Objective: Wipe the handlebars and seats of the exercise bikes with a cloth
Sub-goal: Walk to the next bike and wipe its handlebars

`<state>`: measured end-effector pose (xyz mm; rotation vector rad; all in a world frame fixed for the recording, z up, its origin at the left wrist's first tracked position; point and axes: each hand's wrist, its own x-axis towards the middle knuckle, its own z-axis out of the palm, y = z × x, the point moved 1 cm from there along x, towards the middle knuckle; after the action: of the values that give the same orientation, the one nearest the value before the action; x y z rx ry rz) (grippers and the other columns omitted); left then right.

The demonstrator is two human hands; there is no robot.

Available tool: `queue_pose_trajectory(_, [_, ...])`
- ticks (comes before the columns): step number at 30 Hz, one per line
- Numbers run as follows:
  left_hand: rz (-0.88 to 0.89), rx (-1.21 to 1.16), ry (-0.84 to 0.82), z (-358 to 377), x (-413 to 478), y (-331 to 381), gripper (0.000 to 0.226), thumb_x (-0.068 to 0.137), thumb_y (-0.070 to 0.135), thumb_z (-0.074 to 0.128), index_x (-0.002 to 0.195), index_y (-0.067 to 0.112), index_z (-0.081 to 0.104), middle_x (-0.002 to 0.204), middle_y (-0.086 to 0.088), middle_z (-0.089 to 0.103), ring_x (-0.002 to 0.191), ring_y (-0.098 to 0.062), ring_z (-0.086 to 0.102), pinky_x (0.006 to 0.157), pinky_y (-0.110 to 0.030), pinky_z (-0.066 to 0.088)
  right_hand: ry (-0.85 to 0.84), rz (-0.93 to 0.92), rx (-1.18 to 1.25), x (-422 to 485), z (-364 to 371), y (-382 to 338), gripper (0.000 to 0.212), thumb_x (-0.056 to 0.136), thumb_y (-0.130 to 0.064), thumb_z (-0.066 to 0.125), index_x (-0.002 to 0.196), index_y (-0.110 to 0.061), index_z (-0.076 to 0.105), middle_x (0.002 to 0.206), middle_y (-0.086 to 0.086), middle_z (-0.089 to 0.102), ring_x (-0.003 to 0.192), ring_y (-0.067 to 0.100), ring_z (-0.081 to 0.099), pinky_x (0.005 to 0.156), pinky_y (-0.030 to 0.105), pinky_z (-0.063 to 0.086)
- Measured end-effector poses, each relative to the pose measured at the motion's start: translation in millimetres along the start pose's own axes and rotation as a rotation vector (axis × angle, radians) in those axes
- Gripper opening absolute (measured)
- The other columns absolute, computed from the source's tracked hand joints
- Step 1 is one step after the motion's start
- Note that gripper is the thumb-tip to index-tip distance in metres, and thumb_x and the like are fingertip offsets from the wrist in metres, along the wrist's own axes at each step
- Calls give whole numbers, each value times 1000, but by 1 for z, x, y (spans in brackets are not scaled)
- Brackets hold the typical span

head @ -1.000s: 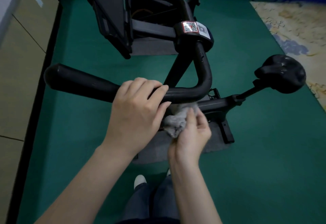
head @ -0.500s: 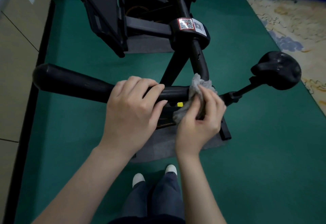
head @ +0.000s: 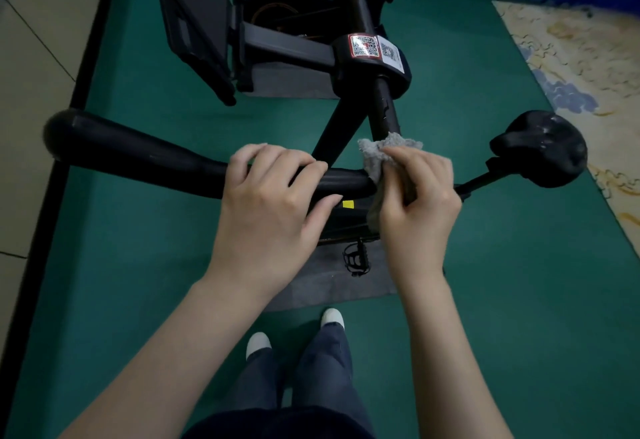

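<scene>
grey cloth (head: 384, 151) (one) bunched in right hand (head: 419, 203), left hand (head: 270, 210) gripping one black handlebar (head: 138, 153), one seat (head: 540, 148)

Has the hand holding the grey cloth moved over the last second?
Yes. The right hand with the cloth has come up from beneath the handlebar onto its bend, next to the left hand, which still grips the bar.

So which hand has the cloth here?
The right hand: it holds the grey cloth bunched against the bend of the handlebar, while the left hand wraps the bare bar with no cloth.
</scene>
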<state>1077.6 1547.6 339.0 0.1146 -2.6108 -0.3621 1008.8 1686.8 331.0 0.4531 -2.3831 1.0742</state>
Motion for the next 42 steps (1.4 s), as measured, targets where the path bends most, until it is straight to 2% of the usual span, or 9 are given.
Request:
queue_pose_trajectory(3, [-48,-12,-1,4,2,8,29,87,36,64,103,12,69,99,0,66,96,-24,59,98,-36,31,-221,-63,4,22,-9,3,15,87,1,60,96,-5,72,93,-2,67,94,24,59,85,15,41])
queue_pose_trajectory(8, [-118,-47,-30,6,2,14,31,85,35,67,104,11,68,98,-1,65,95,-25,58,91,-34,33,-696,-231,-148,68,-14,-6,15,85,-7,60,91,-14,73,89,3,72,91,27,62,82,36,47])
queue_pose_trajectory(11, [-137,-47,-34,4,3,15,30,85,35,66,103,11,68,98,0,64,96,-25,58,90,-33,33,-933,-243,-130,86,0,-20,21,85,-9,56,93,-18,73,91,2,73,94,22,65,87,35,49])
queue_pose_trajectory(16, [-164,-54,-53,2,4,16,33,84,37,62,104,11,69,98,1,65,95,-23,59,90,-32,34,-1199,-351,-219,100,13,-28,25,88,-4,50,98,-12,72,97,7,71,98,23,63,88,34,48])
queue_pose_trajectory(19, [-177,-45,-48,2,5,17,33,86,39,59,102,12,69,97,0,65,94,-23,59,91,-33,35,-1270,-486,-309,109,11,-19,24,87,1,49,96,-9,68,95,7,69,95,24,61,85,37,49])
queue_pose_trajectory(23, [-214,19,-13,5,7,24,35,88,43,57,101,12,70,96,0,65,94,-22,60,94,-35,34,-1204,-532,-144,109,6,-2,19,87,-1,53,93,-8,70,90,6,70,91,22,60,80,27,44])
queue_pose_trajectory(32, [-300,64,34,27,11,53,34,87,43,59,102,14,71,97,3,67,99,-20,61,108,-38,27,-573,-490,191,87,1,55,16,89,2,58,97,-5,69,97,1,68,91,23,57,83,19,41])
queue_pose_trajectory(38, [-323,73,60,36,17,62,34,87,45,57,95,15,72,92,4,67,98,-18,61,108,-38,25,-498,-503,331,74,0,67,16,88,5,58,96,-4,69,93,-5,63,90,15,54,84,18,41])
queue_pose_trajectory(42, [-338,77,71,39,19,66,33,87,44,58,96,15,72,93,5,67,97,-19,61,109,-39,24,-387,-406,313,83,7,74,17,88,7,56,96,-1,68,95,-8,57,91,21,55,84,21,43])
